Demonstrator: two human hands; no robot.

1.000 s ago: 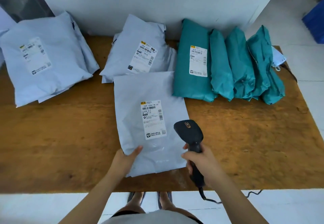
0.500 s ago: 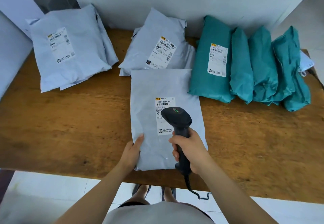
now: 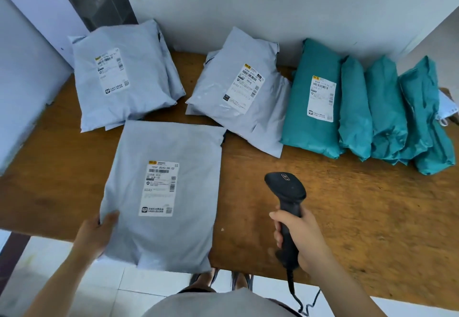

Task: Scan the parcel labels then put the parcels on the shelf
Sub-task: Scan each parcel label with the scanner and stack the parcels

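Observation:
A flat grey parcel (image 3: 171, 148) with a white label (image 3: 160, 189) lies at the table's near edge, its lower end hanging over it. My left hand (image 3: 95, 236) grips its lower left corner, thumb on top. My right hand (image 3: 301, 237) is closed around the handle of a black corded barcode scanner (image 3: 285, 190), held to the right of that parcel, away from the label. Two more grey parcels (image 3: 124, 78) (image 3: 238, 93) rest further back. Several teal parcels (image 3: 310, 98) stand in a row at the back right.
The wooden table (image 3: 347, 217) meets a white wall at the back and another surface on the left. White floor tiles show below the near edge. The scanner's cable (image 3: 301, 304) hangs down by my body. No shelf is in view.
The scanner has moved off the label to the right. My left hand has slid the near grey parcel left and toward me, past the table edge.

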